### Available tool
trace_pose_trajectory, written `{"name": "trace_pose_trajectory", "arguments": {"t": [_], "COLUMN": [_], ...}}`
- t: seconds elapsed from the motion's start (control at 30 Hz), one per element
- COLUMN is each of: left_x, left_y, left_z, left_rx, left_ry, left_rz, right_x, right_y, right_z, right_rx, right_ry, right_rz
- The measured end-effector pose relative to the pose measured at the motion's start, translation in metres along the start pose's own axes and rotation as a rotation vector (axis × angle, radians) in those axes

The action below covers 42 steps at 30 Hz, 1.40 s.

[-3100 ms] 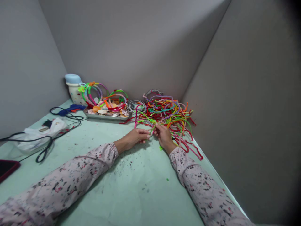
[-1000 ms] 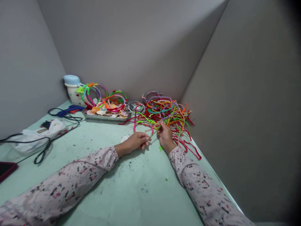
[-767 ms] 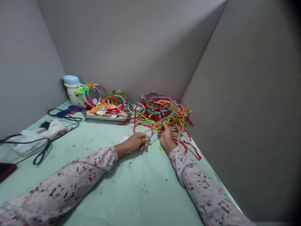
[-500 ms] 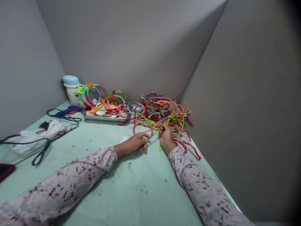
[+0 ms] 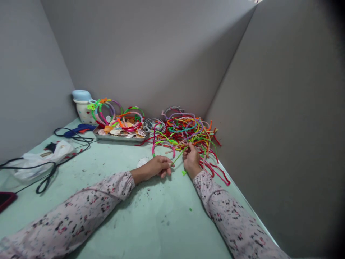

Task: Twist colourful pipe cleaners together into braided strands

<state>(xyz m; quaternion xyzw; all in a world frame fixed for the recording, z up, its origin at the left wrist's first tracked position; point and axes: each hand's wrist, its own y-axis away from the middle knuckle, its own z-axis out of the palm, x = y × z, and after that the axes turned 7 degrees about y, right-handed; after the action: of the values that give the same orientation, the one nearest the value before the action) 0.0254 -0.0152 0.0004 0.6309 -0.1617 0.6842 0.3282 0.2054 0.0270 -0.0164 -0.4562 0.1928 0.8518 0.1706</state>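
A thin green pipe cleaner (image 5: 179, 156) stretches between my two hands. My left hand (image 5: 159, 166) pinches its lower end between thumb and finger. Closed around the upper end is my right hand (image 5: 191, 158), at the near edge of a heap of coloured pipe cleaners (image 5: 185, 126). A pink and green ring (image 5: 153, 148) lies just beyond my left hand. Beside my left wrist is a white round piece (image 5: 142, 162), partly hidden. A small bright green scrap (image 5: 184, 173) sits below my right hand.
A metal tray (image 5: 121, 138) holds round pieces and colourful hoops. Behind it stands a white cup with a blue lid (image 5: 82, 95). Coiled grey wire (image 5: 155, 124) is between tray and heap. At left are a blue tool (image 5: 77, 130), black cable and plastic bag (image 5: 40, 160).
My left hand has moved slightly down, and its fingers have closed more on the green pipe cleaner. My right hand has barely moved. The view has shifted slightly.
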Motion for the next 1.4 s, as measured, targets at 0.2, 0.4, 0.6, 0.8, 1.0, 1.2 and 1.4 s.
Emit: {"name": "trace_pose_trajectory", "arguments": {"t": [0.2, 0.4, 0.6, 0.8, 1.0, 1.2, 1.4], "left_x": [0.003, 0.01, 0.008, 0.01, 0.007, 0.005, 0.004], "left_y": [0.002, 0.006, 0.009, 0.01, 0.009, 0.006, 0.005], "left_z": [0.002, 0.008, 0.011, 0.013, 0.008, 0.007, 0.005], "left_rx": [0.002, 0.019, 0.037, 0.056, 0.143, 0.108, 0.047], "left_ry": [-0.054, -0.104, -0.104, -0.14, -0.09, -0.08, -0.123], "left_rz": [0.005, 0.018, 0.077, 0.125, 0.15, 0.095, 0.083], "right_x": [-0.009, -0.01, -0.007, -0.008, -0.011, -0.016, -0.02], "right_y": [0.0, -0.011, -0.019, -0.021, -0.019, -0.018, -0.025], "right_z": [-0.001, -0.007, -0.007, -0.007, -0.008, -0.01, -0.015], "right_rx": [0.035, 0.049, 0.102, 0.086, 0.004, 0.008, 0.029], "right_ry": [-0.047, -0.021, 0.009, 0.04, 0.017, -0.017, 0.041], "right_rz": [-0.034, -0.095, -0.064, -0.122, -0.171, -0.151, -0.19]}}
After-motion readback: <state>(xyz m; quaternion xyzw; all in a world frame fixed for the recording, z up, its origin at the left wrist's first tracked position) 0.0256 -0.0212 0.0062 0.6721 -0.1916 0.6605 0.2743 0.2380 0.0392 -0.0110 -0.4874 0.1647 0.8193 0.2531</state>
